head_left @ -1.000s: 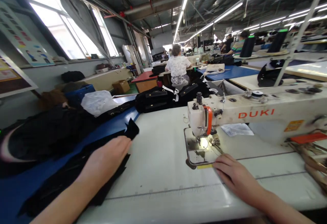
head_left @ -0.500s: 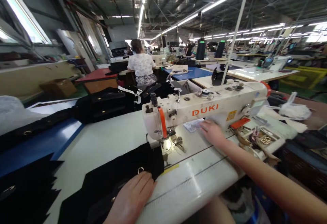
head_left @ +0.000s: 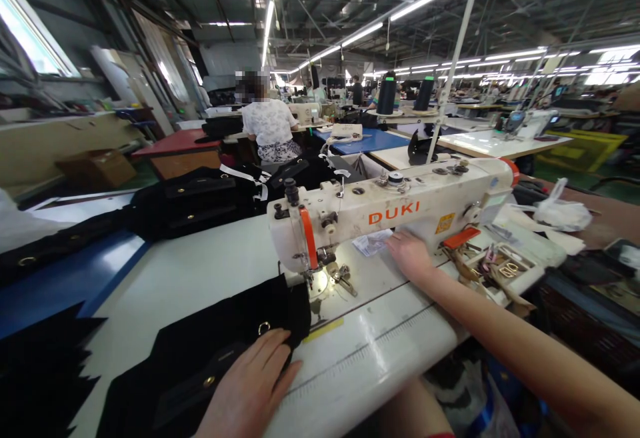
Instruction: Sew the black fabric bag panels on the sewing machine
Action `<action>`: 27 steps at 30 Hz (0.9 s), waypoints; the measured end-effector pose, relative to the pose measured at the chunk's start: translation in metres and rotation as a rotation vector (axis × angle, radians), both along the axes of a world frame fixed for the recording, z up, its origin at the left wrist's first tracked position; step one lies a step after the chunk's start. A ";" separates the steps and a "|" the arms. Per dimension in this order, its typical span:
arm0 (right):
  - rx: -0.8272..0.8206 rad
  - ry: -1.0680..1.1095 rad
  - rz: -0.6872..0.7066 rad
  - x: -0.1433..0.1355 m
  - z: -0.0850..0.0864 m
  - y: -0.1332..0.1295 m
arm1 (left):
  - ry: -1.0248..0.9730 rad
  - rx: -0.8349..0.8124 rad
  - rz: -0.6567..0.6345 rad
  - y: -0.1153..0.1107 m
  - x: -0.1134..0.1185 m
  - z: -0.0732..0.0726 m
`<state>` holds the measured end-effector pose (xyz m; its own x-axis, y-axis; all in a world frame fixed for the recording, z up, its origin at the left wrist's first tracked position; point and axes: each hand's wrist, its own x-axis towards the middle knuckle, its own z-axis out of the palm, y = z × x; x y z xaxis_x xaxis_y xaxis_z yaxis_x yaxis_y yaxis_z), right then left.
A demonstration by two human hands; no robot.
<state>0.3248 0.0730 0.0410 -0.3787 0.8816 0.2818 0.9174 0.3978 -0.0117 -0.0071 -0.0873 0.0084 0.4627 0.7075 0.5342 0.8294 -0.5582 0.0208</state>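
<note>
A white sewing machine (head_left: 400, 205) marked DUKI stands on the white table, its needle area lit. Black fabric (head_left: 200, 331) with metal rings lies left of the needle, one edge by the presser foot. My left hand (head_left: 253, 381) rests on this fabric near a ring, fingers slightly apart. Under the machine arm, my right hand (head_left: 407, 251) reaches behind it and touches a small pale printed paper or cloth (head_left: 371, 243). Its fingertips meet the piece's right edge; the grip is partly hidden.
More black pieces (head_left: 200, 198) lie behind and at the far left. A tray (head_left: 515, 271) with metal rings and straps sits at the right. A thread stand pole (head_left: 457, 58) rises behind the machine. A person (head_left: 270, 121) sits further back.
The view has shifted slightly, so the machine appears further left. The fingers of my left hand have spread a little on the black fabric. My right hand stays at the pale piece.
</note>
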 end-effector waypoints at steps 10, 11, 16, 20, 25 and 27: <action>0.155 0.143 0.523 -0.086 -0.002 -0.110 | -1.273 -1.108 0.235 0.004 0.050 0.035; 0.148 0.172 0.552 -0.094 -0.002 -0.115 | -1.348 -1.145 0.265 0.006 0.052 0.036; -0.050 0.626 0.512 -0.108 -0.005 -0.113 | -1.364 -1.079 0.398 0.011 0.035 0.031; -0.603 1.071 0.306 -0.110 -0.015 -0.102 | -1.286 -1.006 0.417 0.010 0.024 0.034; -0.966 1.217 0.217 -0.120 -0.027 -0.096 | -1.168 -0.951 0.441 0.010 0.024 0.039; -0.988 1.242 0.187 -0.123 -0.027 -0.096 | -1.163 -0.952 0.442 0.010 0.022 0.038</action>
<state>0.2020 -0.0227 0.0139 -0.4782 0.8664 -0.1438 0.0840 -0.1178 -0.9895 0.0144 -0.0775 0.0461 -0.1977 0.9428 -0.2686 0.1960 0.3065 0.9315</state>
